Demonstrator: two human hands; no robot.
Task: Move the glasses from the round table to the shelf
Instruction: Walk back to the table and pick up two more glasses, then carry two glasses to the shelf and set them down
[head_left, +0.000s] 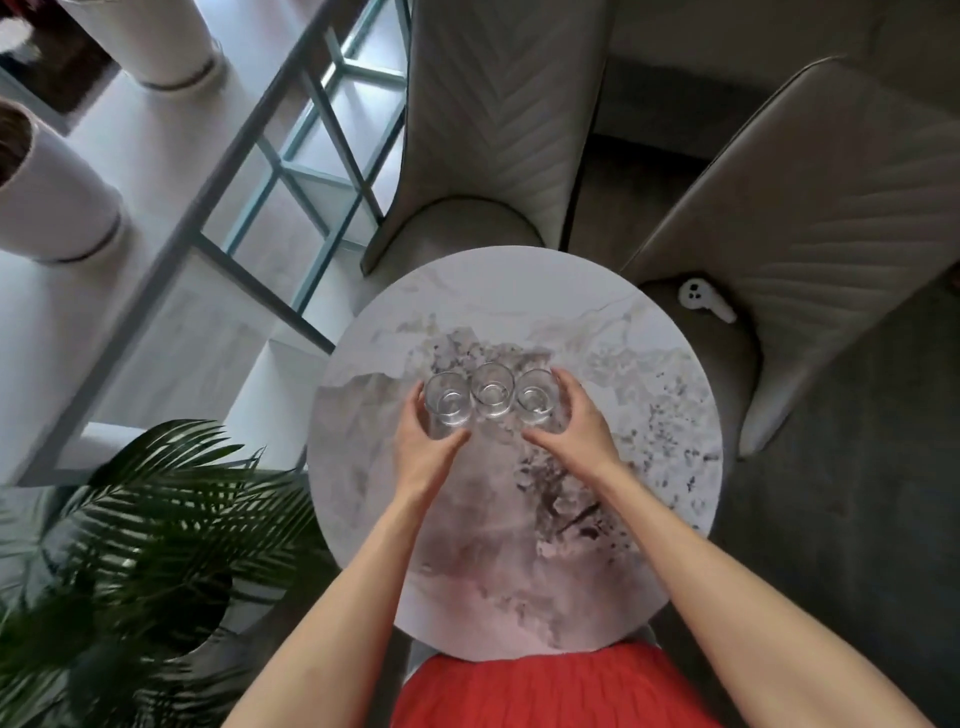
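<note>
Each grip half-open, left hand (422, 441) and right hand (574, 423) cup the outer glasses (491, 397) on the round table (649, 415).

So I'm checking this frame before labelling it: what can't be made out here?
- Head view: whether the left hand and right hand actually grip the outer glasses or only touch them; clear glass hides the contact.
- The round table: its base is hidden under the top.
- The metal-framed shelf: motion blur and the top edge cut it off.
- White object on the chair: too small to identify.
</note>
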